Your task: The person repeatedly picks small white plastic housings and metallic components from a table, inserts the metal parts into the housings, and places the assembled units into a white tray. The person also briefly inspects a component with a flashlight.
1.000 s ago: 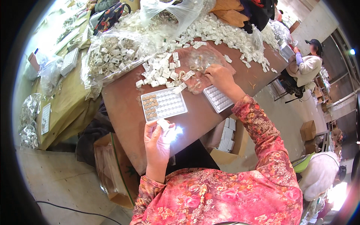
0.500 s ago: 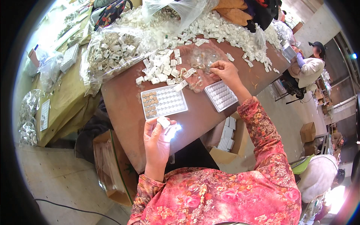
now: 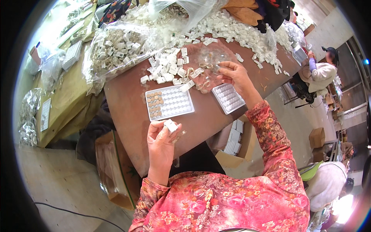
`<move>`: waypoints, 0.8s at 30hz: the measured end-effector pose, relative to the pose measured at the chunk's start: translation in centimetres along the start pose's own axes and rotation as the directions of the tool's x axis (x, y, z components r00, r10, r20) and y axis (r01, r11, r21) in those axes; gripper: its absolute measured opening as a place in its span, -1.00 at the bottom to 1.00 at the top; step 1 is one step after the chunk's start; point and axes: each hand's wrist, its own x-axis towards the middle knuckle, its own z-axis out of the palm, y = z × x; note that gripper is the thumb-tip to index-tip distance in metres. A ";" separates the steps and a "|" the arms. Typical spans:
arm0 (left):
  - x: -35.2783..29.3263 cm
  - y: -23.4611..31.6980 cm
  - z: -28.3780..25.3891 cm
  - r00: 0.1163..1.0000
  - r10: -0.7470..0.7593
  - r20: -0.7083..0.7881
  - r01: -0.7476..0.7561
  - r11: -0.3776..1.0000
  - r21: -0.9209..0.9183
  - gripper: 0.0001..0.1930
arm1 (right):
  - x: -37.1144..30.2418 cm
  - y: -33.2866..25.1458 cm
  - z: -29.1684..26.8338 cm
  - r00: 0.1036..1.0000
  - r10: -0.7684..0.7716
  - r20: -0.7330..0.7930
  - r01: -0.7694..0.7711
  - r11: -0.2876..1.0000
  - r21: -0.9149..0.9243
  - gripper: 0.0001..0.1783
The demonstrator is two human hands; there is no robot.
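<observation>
My left hand (image 3: 160,149) pinches a small white plastic case (image 3: 170,125) between thumb and fingers, below a white tray. Thin clear strands or wire (image 3: 179,137) hang from the case beside my palm, unlit. My right hand (image 3: 236,77) hovers at the edge of a pinkish cloth (image 3: 205,52), its fingers bent and slightly apart, with nothing visible between them. Small clear items (image 3: 210,58) lie on the cloth next to those fingertips. The white compartment tray (image 3: 176,113) has round tan discs (image 3: 155,101) in its left columns. A second white tray (image 3: 228,99) sits below my right wrist.
Many loose white cases (image 3: 232,31) heap across the table's far side. A clear bag (image 3: 112,52) full of similar cases is at the left. Cardboard boxes (image 3: 247,149) stand beneath the brown table (image 3: 135,143). Another person (image 3: 322,71) sits at the right.
The bright light beside the case in my left hand has gone out. My right hand's fingers have parted from a pinch near the cloth.
</observation>
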 end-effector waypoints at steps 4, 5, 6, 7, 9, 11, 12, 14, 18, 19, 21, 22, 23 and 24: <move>0.0 0.4 0.4 0.998 -0.063 -0.027 0.063 0.998 0.006 -0.83 | -1.1 -0.3 1.0 0.999 0.030 -0.029 -0.028 0.997 0.069 -0.72; 0.0 0.3 0.4 0.997 -0.072 -0.038 0.072 0.997 0.009 -0.83 | -1.5 -0.5 1.5 1.000 0.011 0.016 -0.013 0.994 0.107 -0.73; 0.1 0.2 0.4 0.996 -0.071 -0.047 0.071 0.997 0.006 -0.83 | -2.0 -0.5 2.1 0.999 0.008 0.046 -0.015 0.990 0.141 -0.75; 0.2 0.2 0.4 0.996 -0.063 -0.060 0.063 0.998 -0.001 -0.82 | -2.5 -0.6 2.8 0.998 0.017 0.066 -0.028 0.984 0.178 -0.76; 0.2 0.0 0.4 0.995 -0.066 -0.078 0.064 0.998 -0.028 -0.82 | -3.5 -0.5 4.6 0.989 0.029 0.146 -0.063 0.971 0.230 -0.77; 0.2 0.0 0.3 0.995 -0.065 -0.069 0.061 0.997 -0.056 -0.81 | -4.5 -0.4 6.3 0.968 0.045 0.247 -0.126 0.937 0.325 -0.79; 0.2 0.1 0.3 0.995 -0.073 -0.065 0.069 0.996 -0.060 -0.81 | -4.9 -0.2 7.1 0.959 0.067 0.274 -0.159 0.931 0.329 -0.80; 0.1 0.1 0.2 0.994 -0.092 -0.051 0.089 0.994 -0.068 -0.81 | -5.8 0.1 8.7 0.928 0.068 0.366 -0.211 0.905 0.368 -0.81; 0.2 0.2 0.2 0.996 -0.087 -0.031 0.086 0.995 -0.053 -0.80 | -7.4 0.6 10.7 0.908 0.114 0.404 -0.250 0.920 0.302 -0.86; 0.3 0.2 0.2 0.996 -0.091 -0.012 0.090 0.995 -0.044 -0.80 | -7.8 0.8 11.2 0.912 0.094 0.400 -0.219 0.935 0.280 -0.86; 0.3 0.2 0.2 0.995 -0.094 -0.023 0.093 0.995 -0.025 -0.80 | -8.4 0.8 11.6 0.902 0.077 0.424 -0.207 0.941 0.268 -0.85; 0.3 0.2 0.2 0.995 -0.098 -0.021 0.098 0.995 -0.026 -0.80 | -8.7 0.8 11.8 0.904 0.076 0.421 -0.199 0.946 0.256 -0.85; 0.3 0.2 0.1 0.994 -0.107 -0.019 0.107 0.994 -0.015 -0.80 | -8.9 0.8 11.9 0.907 0.055 0.419 -0.159 0.963 0.217 -0.87; 0.3 0.2 0.1 0.993 -0.116 -0.012 0.115 0.993 -0.015 -0.80 | -9.2 0.8 12.1 0.912 0.034 0.409 -0.114 0.978 0.174 -0.89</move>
